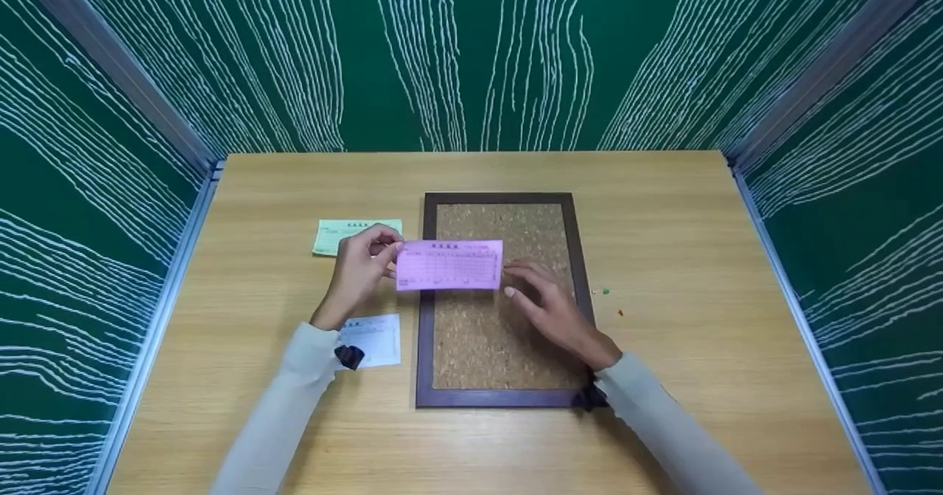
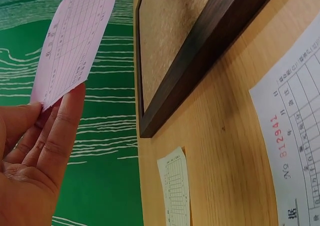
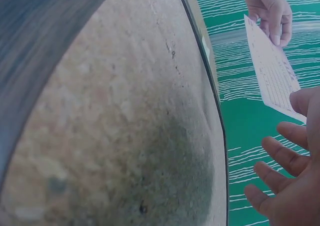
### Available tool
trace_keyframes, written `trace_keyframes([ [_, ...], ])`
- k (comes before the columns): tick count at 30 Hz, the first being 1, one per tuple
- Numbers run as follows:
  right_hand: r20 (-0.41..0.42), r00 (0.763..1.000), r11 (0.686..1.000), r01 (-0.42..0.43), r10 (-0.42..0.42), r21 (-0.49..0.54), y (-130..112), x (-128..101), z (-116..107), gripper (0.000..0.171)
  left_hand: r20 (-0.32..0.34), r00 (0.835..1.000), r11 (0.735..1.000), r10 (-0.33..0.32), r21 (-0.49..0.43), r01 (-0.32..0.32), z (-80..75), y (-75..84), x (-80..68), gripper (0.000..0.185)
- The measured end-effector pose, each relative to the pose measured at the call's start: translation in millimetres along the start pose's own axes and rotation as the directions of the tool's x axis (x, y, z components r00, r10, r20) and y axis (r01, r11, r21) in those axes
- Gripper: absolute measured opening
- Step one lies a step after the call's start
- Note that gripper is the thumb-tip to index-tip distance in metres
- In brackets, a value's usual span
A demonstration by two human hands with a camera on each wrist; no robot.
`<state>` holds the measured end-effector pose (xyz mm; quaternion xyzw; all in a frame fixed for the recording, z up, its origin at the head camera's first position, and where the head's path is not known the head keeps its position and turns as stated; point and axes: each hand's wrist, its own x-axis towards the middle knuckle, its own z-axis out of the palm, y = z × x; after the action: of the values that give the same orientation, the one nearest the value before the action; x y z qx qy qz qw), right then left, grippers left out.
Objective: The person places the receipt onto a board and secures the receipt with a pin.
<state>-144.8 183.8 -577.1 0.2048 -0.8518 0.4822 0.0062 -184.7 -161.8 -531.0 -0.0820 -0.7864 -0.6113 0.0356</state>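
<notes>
Left hand [image 1: 359, 270]: fingers [image 2: 60, 131] and thumb pinching the left edge of a pink printed slip [image 1: 449, 264], held lifted above the upper part of a cork board [image 1: 479, 333] with a dark wooden frame [image 1: 423, 303]. Right hand [image 1: 549, 305]: fingers [image 3: 280, 156] straight and slightly spread, palm down over the cork just right of the slip; contact with the slip's right edge cannot be told. Beyond the left hand, a pale green slip [image 1: 339, 233] flat on the wooden table [image 1: 700, 274], left of the frame. Under the left wrist, a white slip [image 1: 376, 336] with red serial digits, also flat beside the frame. Right of the board, small pins [image 1: 605, 291] lying apart on the tabletop. Around the table, green walls [image 1: 471, 53] with white wavy lines.
</notes>
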Motion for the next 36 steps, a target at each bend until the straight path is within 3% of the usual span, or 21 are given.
trace_keyframes([
  [14,-0.015,0.990,0.967,-0.131,0.138,0.216,-3.8,-0.9,2.5,0.023,0.012,1.000,1.000,-0.010,-0.019,0.010,8.3,-0.3,-1.9,0.009],
  [36,-0.083,0.963,0.932,-0.223,0.256,0.285,-1.0,8.0,6.7,0.009,0.020,1.000,0.999,0.015,-0.035,-0.014,17.8,-0.3,3.8,0.006],
])
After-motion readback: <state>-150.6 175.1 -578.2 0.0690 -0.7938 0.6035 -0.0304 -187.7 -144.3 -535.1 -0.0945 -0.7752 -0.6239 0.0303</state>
